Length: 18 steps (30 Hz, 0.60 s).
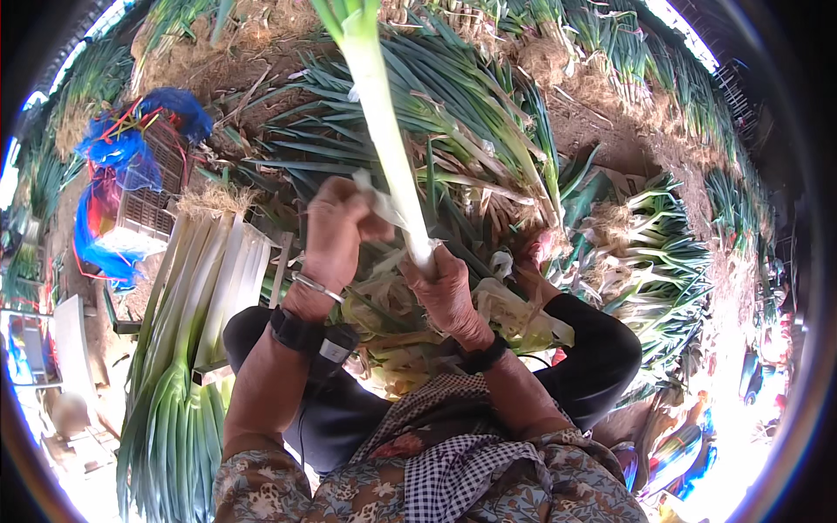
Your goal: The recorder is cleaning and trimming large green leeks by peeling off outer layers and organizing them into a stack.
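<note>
My right hand (446, 291) grips a large leek (386, 131) near its root end. The stalk stands up and away from me, white below and green at the top. My left hand (337, 229), slightly blurred, is beside the stalk with a pale strip of leek skin (387, 208) between its fingers and the leek. Under both hands lies a heap of peeled-off leek skins (392, 301), between my crossed legs. Ahead is a loose pile of leeks (451, 111) with long green leaves and dry outer layers.
Left of me, cleaned leeks (196, 287) lie on a wooden support (278, 268). Beyond them is a plastic crate (153, 163) with blue netting (131, 150). More leeks (654, 261) with roots lie at right. Bundles of leeks (621, 59) line the far ground.
</note>
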Motion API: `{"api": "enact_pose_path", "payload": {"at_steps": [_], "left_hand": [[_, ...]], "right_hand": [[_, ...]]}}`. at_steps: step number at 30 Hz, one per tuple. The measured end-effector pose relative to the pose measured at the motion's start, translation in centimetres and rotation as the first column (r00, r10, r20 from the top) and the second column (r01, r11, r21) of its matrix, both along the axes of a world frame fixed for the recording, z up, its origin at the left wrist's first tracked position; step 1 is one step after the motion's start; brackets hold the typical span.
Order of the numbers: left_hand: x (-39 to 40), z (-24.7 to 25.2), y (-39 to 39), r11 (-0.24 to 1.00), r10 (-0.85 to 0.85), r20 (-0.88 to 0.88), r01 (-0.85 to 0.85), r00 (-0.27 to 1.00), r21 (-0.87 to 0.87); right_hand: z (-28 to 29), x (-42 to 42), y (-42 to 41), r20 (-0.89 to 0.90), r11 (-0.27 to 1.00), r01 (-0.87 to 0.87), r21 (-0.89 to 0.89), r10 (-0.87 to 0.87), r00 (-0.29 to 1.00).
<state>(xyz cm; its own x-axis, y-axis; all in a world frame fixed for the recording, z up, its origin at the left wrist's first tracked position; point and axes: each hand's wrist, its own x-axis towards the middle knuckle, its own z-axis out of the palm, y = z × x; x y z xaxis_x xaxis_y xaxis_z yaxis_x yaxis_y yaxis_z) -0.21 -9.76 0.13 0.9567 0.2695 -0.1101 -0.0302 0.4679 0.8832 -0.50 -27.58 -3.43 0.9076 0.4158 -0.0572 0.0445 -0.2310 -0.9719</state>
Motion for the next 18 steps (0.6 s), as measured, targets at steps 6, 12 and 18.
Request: {"api": "enact_pose_path", "payload": {"at_steps": [6,12,18], "left_hand": [[-0.2,-2.2,0.3,0.048,-0.085,-0.027,0.031,0.996,0.998],[1.1,6.8,0.5,0.781,0.225,0.407,-0.414,0.885,0.468],[-1.3,4.9,-0.9,-0.196,-0.210,0.373,-0.412,0.904,0.890]], "right_hand": [[-0.7,-0.3,-0.8,0.268,0.999,-0.050,-0.012,0.051,0.962],[-0.9,-2.1,-1.2,0.174,0.994,-0.107,-0.018,0.108,0.979],[-0.7,-1.3,-2.2,0.233,0.993,-0.073,-0.096,0.094,0.968]]}}
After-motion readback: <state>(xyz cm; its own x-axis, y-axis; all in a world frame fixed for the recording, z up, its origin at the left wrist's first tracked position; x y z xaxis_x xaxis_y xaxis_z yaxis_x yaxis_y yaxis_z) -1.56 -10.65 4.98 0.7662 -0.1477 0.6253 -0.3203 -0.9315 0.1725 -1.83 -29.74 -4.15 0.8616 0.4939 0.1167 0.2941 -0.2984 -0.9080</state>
